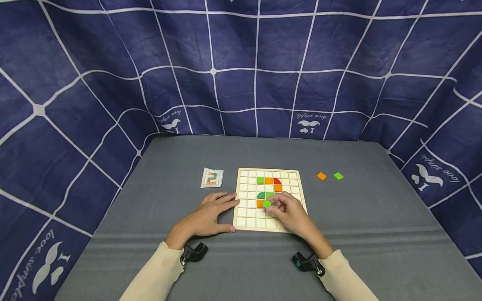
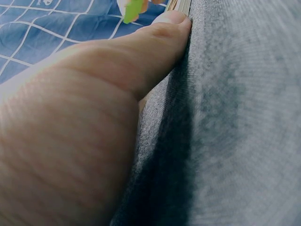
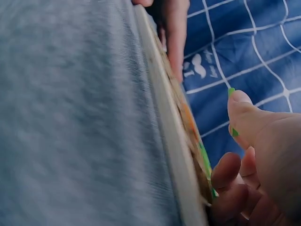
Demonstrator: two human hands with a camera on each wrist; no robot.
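My right hand (image 1: 289, 212) pinches a light green square tile (image 1: 267, 204) between thumb and fingers, just over the lower middle of a wooden grid board (image 1: 242, 211). That tile (image 2: 133, 10) also appears at the top of the left wrist view. On the board lie green, orange and red tiles; among them are a red rounded tile (image 1: 277, 181), a dark green rounded tile (image 1: 261, 195) and an orange tile (image 1: 260, 203) beside the held one. Some cells are hidden behind my right hand. My left hand (image 1: 208, 214) rests with extended fingers and thumb against the board's left edge.
A small paper card (image 1: 212, 178) with a printed coloured pattern lies left of the board. To the right, an orange tile (image 1: 321, 176) and a green tile (image 1: 338, 176) lie on the grey cloth (image 1: 361, 209). A blue checked curtain (image 1: 233, 92) surrounds the table.
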